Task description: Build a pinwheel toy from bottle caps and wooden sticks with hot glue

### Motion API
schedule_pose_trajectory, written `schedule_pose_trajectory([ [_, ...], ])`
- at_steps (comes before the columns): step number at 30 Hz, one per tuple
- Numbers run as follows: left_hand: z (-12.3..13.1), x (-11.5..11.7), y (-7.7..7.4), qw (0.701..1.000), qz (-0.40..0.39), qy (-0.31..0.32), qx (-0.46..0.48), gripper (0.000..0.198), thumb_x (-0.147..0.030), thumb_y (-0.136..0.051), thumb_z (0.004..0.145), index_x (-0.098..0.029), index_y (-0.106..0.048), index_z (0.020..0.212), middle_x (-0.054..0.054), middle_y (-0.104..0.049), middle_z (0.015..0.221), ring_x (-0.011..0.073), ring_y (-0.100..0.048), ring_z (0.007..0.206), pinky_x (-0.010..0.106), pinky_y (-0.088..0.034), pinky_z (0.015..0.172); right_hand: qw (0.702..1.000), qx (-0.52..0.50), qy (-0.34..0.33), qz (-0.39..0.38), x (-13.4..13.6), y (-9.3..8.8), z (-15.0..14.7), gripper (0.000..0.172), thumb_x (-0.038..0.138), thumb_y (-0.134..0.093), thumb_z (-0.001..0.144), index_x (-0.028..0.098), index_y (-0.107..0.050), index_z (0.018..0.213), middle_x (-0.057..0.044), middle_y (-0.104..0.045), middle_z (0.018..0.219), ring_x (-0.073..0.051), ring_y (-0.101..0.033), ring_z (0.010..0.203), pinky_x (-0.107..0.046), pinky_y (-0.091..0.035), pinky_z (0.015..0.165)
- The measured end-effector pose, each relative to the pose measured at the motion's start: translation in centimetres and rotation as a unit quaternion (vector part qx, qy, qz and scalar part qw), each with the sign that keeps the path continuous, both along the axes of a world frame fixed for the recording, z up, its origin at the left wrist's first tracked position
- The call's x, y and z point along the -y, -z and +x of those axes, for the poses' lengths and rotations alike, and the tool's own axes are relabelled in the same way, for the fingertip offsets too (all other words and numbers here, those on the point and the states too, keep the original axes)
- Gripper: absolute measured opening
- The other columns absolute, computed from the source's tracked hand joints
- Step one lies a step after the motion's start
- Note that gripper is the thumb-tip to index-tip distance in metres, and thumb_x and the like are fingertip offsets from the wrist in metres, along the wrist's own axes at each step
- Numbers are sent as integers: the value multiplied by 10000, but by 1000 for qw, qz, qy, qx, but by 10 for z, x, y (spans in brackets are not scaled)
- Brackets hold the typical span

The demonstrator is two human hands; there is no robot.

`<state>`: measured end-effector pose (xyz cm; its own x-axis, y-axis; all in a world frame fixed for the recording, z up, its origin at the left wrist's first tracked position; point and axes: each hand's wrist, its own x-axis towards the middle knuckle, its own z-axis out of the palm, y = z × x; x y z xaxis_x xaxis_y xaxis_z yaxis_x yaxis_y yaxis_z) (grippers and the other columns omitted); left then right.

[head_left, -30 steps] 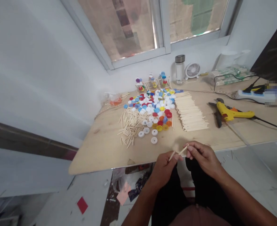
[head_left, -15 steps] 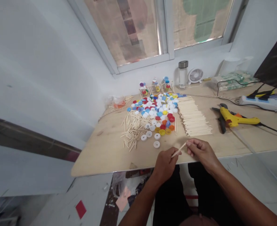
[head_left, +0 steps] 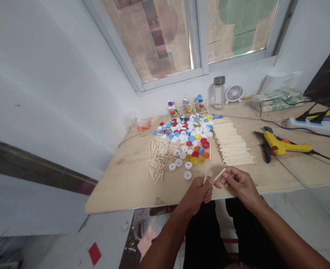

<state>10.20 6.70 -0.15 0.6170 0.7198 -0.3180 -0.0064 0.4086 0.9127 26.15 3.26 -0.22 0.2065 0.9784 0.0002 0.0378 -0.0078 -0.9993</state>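
"So, how is the grip set?"
"Narrowly: a short pale wooden stick [head_left: 220, 173] is pinched in the right hand [head_left: 240, 183], a second pale stick [head_left: 205, 179] in the left hand [head_left: 197, 195], above the pale plywood tabletop [head_left: 125, 198]."
"Best handling?"
"Fingertip pinches should be kept steady."

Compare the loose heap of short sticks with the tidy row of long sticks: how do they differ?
The loose heap of short sticks lies criss-crossed at all angles; the tidy row of long sticks lies side by side, nearly parallel. Each stick in the heap is shorter than those in the row. In this view the heap sits left of the coloured bottle caps, the row right of them. Both are pale wood on the same wooden table.
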Motion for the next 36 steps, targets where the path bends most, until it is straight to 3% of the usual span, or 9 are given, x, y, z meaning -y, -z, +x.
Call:
schedule_pose_trajectory([
  [4, 1, 1, -1, 998, 41, -1, -37, 502, -595, -537, 766, -117, -662, 854, -114, -257, 432, 55, -222, 386, 217, -241, 442, 1000, 0, 0, 6, 2, -1, 1, 455, 626, -618, 720, 172, -613, 736, -25, -624, 612, -126, -527, 534, -251, -456, 528],
  [7, 3, 4, -5, 982, 148, -15, -115, 430, -517, -480, 828, -136, -679, 810, -79, -323, 453, 83, -314, 435, 230, -295, 487, 1000, -1, 12, -7, 2, -1, 1, 445, 614, -640, 697, 170, -619, 707, -15, -608, 572, -123, -519, 504, -249, -442, 504],
  [10, 5, 9, -9, 940, 287, -32, -183, 339, -366, -434, 873, -161, -685, 777, -21, -514, 558, 123, -471, 575, 241, -358, 589, 999, -6, 45, -11, 2, 1, 0, 391, 559, -666, 685, 171, -612, 679, 4, -577, 527, -110, -486, 466, -234, -405, 468],
  [12, 7, 14, -11, 915, 339, -32, -215, 307, -298, -409, 882, -175, -677, 798, -5, -596, 637, 135, -522, 619, 244, -372, 621, 998, -8, 63, -9, 2, 2, -1, 335, 501, -670, 687, 174, -601, 662, 21, -547, 495, -96, -445, 437, -220, -363, 439],
  [19, 14, 23, -4, 825, 438, -27, -357, 223, -218, -399, 883, -188, -617, 849, 22, -634, 629, 163, -594, 597, 250, -327, 551, 996, -6, 93, -1, 1, 7, -6, 251, 405, -619, 703, 191, -530, 605, 54, -442, 465, -72, -338, 413, -203, -264, 406],
  [25, 17, 22, -4, 778, 459, -25, -428, 218, -243, -399, 908, -196, -610, 883, 44, -700, 732, 187, -647, 674, 272, -322, 576, 993, 101, 51, 43, 8, 17, -13, 198, 351, -564, 779, 184, -592, 677, 31, -490, 533, -102, -421, 482, -217, -337, 457],
  [28, 17, 16, -8, 765, 451, -9, -460, 214, -254, -405, 915, -207, -614, 930, 41, -713, 777, 191, -658, 722, 269, -340, 595, 987, 131, 65, 60, 12, 20, -14, 206, 344, -535, 812, 182, -590, 697, 22, -527, 557, -112, -477, 514, -216, -386, 493],
  [33, 26, -4, -15, 720, 426, -10, -547, 253, -285, -388, 929, -206, -621, 989, 71, -719, 852, 221, -667, 801, 284, -383, 633, 980, 170, 42, 93, 18, 22, -12, 176, 309, -501, 840, 186, -582, 742, 10, -567, 602, -120, -522, 551, -215, -421, 527],
  [36, 37, -19, -16, 710, 419, -18, -565, 255, -276, -406, 919, -200, -628, 1018, 84, -715, 880, 235, -663, 826, 296, -407, 652, 976, 194, 19, 94, 21, 23, -10, 173, 290, -487, 845, 191, -579, 737, 9, -564, 611, -123, -522, 566, -216, -415, 530],
])
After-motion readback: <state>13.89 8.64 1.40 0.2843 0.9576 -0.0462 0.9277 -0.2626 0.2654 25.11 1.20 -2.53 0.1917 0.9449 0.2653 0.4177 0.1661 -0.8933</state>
